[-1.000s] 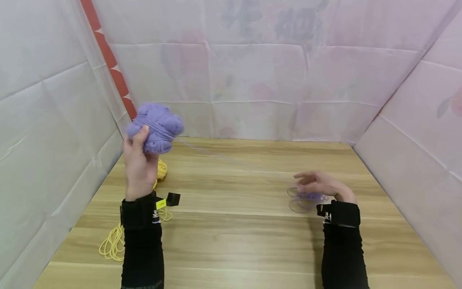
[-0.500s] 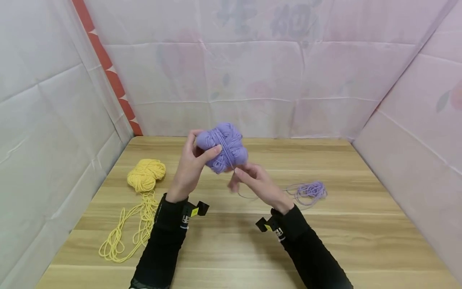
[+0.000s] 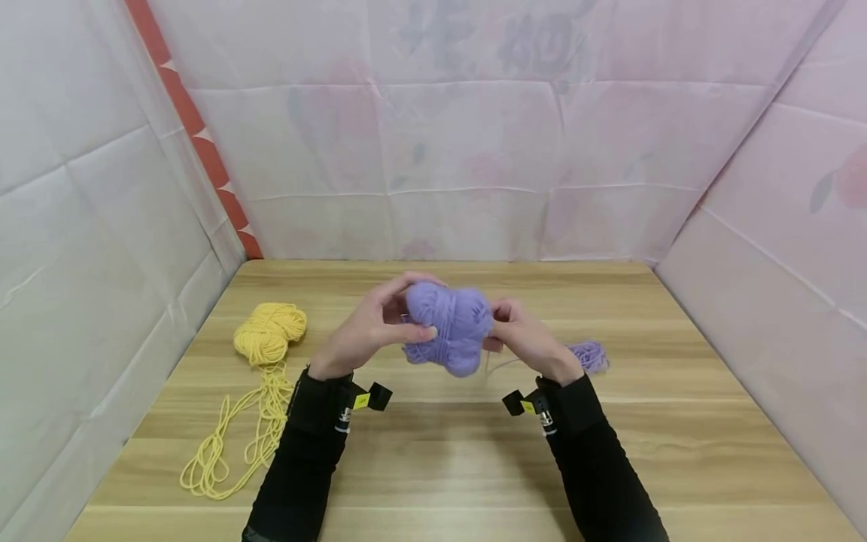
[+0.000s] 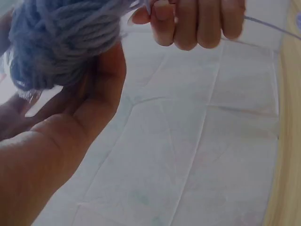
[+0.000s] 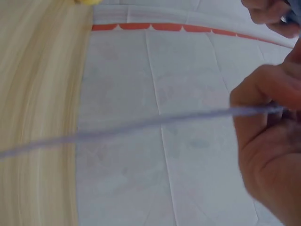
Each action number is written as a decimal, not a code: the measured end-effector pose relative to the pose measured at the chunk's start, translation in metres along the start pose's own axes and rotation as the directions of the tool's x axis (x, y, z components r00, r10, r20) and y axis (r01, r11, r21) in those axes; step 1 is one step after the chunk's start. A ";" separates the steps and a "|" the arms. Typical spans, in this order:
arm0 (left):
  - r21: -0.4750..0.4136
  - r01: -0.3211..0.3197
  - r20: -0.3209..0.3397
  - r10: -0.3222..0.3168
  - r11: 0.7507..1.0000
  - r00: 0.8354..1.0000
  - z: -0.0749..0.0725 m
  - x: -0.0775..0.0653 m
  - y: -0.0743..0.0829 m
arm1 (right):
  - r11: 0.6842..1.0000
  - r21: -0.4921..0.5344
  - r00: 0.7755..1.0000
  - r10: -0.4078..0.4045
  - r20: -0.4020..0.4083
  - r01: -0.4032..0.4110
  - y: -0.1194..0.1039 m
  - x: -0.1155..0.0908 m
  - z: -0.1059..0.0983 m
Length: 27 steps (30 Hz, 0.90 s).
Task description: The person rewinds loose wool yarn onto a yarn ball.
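- Pale, creased sheets (image 3: 460, 150) with faint flower prints and grey lettering wall in the back and both sides, and a red scalloped strip (image 3: 196, 128) slants down near the left back corner.
- Light wood-grain table (image 3: 433, 489) spreads out below the hands.
- Purple yarn ball (image 3: 452, 331), lobed and wrapped round its middle, is held up over the middle of the table, between the two hands.
- Left hand (image 3: 362, 329) grips the ball from its left side, thumb laid across the front and the other fingers round behind.
- Right hand (image 3: 531, 339) is at the ball's right edge, fingers curled in and pinching a purple strand (image 5: 155, 125); whether its fingertips touch the ball itself, I cannot tell.
- From the right hand the strand trails away, blurred in the right wrist view, towards a loose purple bundle (image 3: 591, 357) lying on the table just beyond that wrist.
- Yellow yarn ball (image 3: 269, 333) rests on the table at the left, well apart from the purple one.
- Loose yellow loops (image 3: 226, 444) spill from it towards the near edge, partly behind the left forearm.
- Black sleeves (image 3: 298, 459) cover both forearms, with a small black device (image 3: 371, 397) at each wrist.
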<state>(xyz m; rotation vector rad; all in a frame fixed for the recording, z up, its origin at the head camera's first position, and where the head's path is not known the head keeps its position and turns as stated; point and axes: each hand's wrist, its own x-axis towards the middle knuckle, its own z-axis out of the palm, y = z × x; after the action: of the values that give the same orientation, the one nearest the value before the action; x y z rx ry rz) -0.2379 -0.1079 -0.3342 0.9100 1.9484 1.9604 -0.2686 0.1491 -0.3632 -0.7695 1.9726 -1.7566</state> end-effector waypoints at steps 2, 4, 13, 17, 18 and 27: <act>0.082 0.015 0.056 -0.020 0.997 0.998 0.001 0.002 -0.002 | 1.000 0.012 0.999 0.000 -0.040 0.001 -0.002 0.000 -0.002; 0.162 0.018 0.099 -0.034 0.987 0.994 0.002 0.003 -0.005 | 1.000 0.017 0.996 -0.017 -0.091 0.018 -0.006 -0.001 -0.002; 0.435 0.082 -0.040 -0.071 0.897 0.997 0.000 0.011 -0.015 | 0.987 -0.080 0.970 -0.154 -0.189 0.141 -0.023 -0.013 0.014; 0.372 0.137 -0.217 -0.057 0.918 0.974 -0.002 0.012 -0.015 | 0.960 -0.180 0.957 -0.245 -0.156 0.216 -0.027 -0.015 0.024; 0.341 0.137 -0.256 -0.048 0.930 0.965 -0.002 0.012 -0.015 | 0.954 -0.197 0.955 -0.258 -0.144 0.228 -0.028 -0.015 0.026; 0.076 0.025 -0.449 0.011 0.997 0.893 -0.008 0.009 -0.012 | 0.919 -0.290 0.957 -0.288 -0.024 0.269 -0.023 -0.008 0.039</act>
<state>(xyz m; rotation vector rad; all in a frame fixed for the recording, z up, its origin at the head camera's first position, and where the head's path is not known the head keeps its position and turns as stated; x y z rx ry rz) -0.2526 -0.1079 -0.3429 0.4857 2.2771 2.2589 -0.2351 0.1226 -0.3462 -1.1518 2.2877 -1.6838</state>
